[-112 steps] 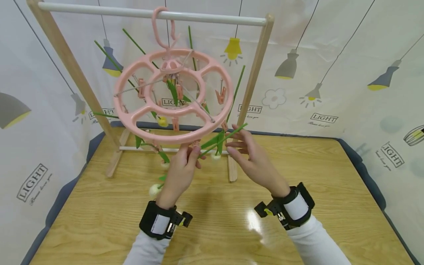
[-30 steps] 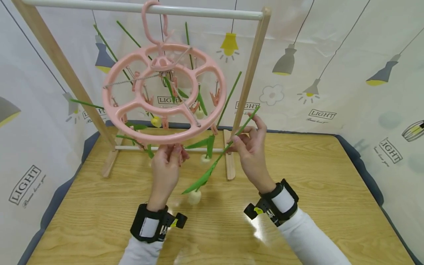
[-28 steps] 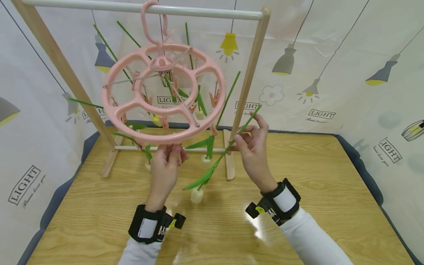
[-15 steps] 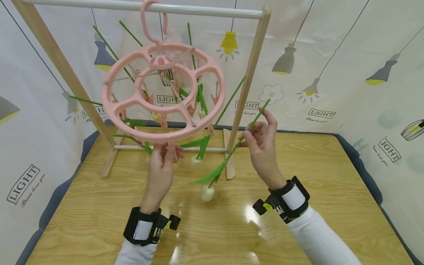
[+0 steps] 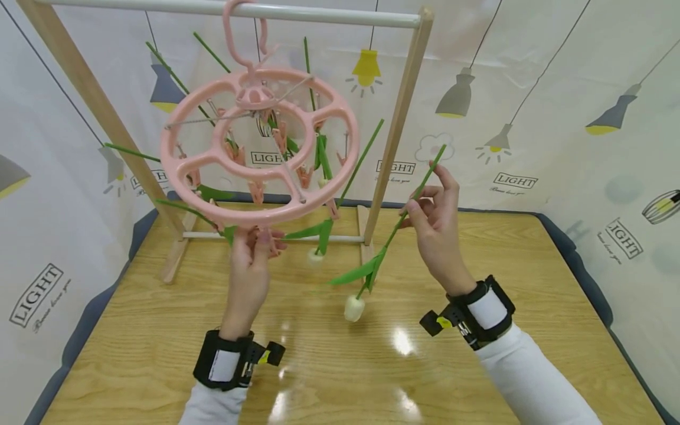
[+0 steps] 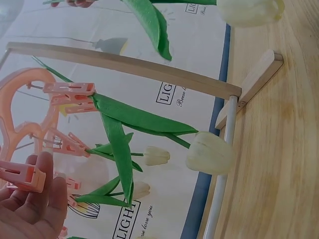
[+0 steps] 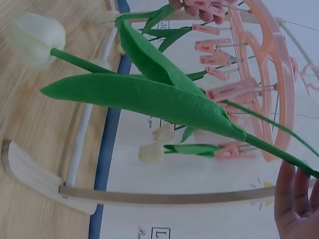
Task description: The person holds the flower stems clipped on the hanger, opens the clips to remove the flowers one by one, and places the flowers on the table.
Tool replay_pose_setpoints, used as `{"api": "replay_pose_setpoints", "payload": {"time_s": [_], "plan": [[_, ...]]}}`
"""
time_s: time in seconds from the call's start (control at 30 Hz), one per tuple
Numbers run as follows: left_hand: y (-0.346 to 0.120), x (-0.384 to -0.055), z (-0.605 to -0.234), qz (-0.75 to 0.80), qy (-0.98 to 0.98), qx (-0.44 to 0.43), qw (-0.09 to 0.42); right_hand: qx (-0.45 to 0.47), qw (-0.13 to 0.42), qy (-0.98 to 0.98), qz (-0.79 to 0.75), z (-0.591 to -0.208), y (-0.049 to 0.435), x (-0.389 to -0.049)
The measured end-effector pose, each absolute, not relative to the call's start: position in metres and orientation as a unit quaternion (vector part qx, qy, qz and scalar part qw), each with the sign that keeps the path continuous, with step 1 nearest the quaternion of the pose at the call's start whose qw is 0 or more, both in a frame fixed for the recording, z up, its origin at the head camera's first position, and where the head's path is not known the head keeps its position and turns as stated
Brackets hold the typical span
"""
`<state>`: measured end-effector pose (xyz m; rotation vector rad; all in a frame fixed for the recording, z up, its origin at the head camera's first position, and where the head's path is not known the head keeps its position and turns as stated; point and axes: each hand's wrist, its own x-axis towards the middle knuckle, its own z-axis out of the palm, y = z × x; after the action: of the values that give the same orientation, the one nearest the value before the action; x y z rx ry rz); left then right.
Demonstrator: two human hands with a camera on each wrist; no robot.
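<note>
A round pink clip hanger (image 5: 183, 189) hangs by its hook from a rack bar. At its front rim, my left hand (image 5: 246, 280) pinches a pink clothespin (image 6: 22, 177), which has no stem in it. To the right of the ring, my right hand (image 5: 438, 236) holds a white artificial tulip (image 5: 355, 308) by its green stem between thumb and fingers. That tulip slants with its bloom down and its stem end up, apart from the hanger. Other clothespins grip tulips, among them a white tulip (image 6: 209, 152) hanging head down at the ring's front right.
The rack has wooden side posts (image 5: 399, 118), a white top bar (image 5: 329, 14) and a low white crossbar (image 5: 345, 239). It stands on a wood-grain table (image 5: 340, 378). Several green stems stick up and outward around the ring. A lamp-printed curtain (image 5: 563, 177) surrounds the table.
My right hand has drawn the tulip to the right, away from the ring and the left hand. The left hand has shifted slightly left, still on the clothespin, and the ring has turned a little.
</note>
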<state>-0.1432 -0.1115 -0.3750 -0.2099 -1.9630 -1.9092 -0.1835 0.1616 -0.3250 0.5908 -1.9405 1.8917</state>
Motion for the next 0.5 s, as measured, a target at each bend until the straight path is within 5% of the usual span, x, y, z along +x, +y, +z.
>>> {"api": "replay_pose_setpoints", "payload": {"time_s": [0.5], "plan": [[-0.118, -0.14, -0.375, -0.685, -0.696, -0.072, 0.2, 0.186, 0.182, -0.736, 0.625, -0.318, 0.19, -0.194]]}}
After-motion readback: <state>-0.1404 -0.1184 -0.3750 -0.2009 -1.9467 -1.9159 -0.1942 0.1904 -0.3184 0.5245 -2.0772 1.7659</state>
